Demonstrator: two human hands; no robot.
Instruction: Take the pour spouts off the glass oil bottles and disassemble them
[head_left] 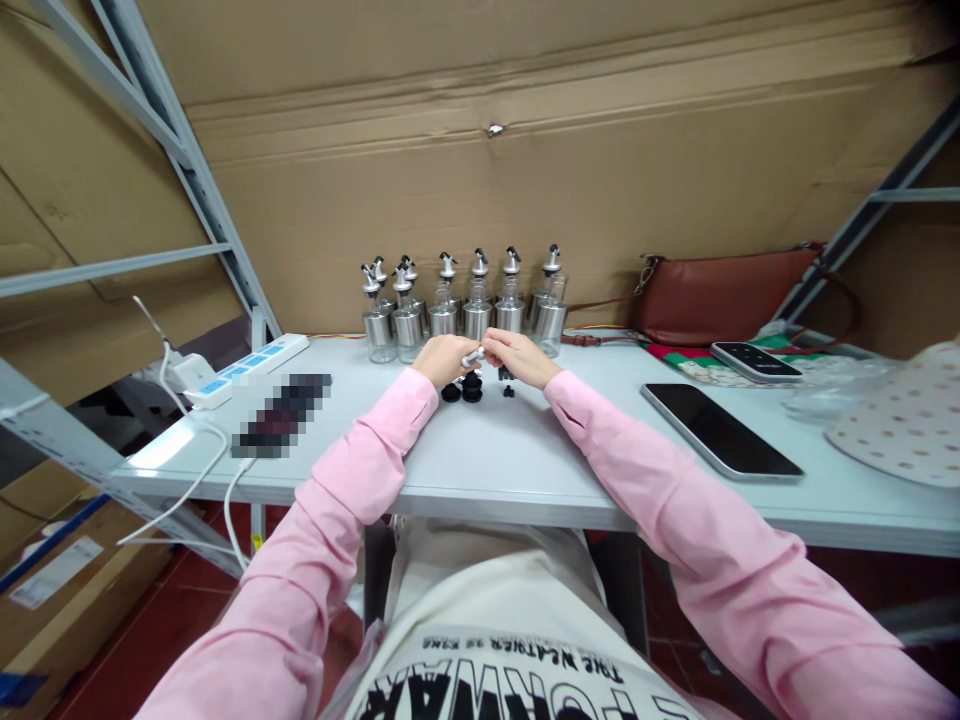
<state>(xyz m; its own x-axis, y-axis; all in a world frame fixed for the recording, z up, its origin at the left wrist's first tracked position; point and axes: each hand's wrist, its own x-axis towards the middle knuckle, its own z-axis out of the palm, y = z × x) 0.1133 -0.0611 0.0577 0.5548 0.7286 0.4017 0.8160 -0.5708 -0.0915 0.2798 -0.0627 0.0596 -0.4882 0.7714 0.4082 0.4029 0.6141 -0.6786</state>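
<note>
My left hand (444, 358) and my right hand (521, 356) meet above the middle of the table, fingers closed in a pinch. Between their fingertips is a small silvery spout part (472, 357), largely covered by the fingers. On the table just below the hands lie black round stoppers (472, 390), some stacked, and a few tiny black pieces (508, 392). Right behind the hands stand several glass oil bottles (478, 318) with steel sleeves, topped by silver pour spouts (480, 263) with black flip caps.
At left, a white power strip (262, 365) carries a plug and white cables; a pixelated object (281, 415) lies near it. To the right are a phone (720, 430), a second device (756, 362), a brown bag (720, 298) and a dotted cloth item (907, 425). Cardboard (420, 180) backs the table.
</note>
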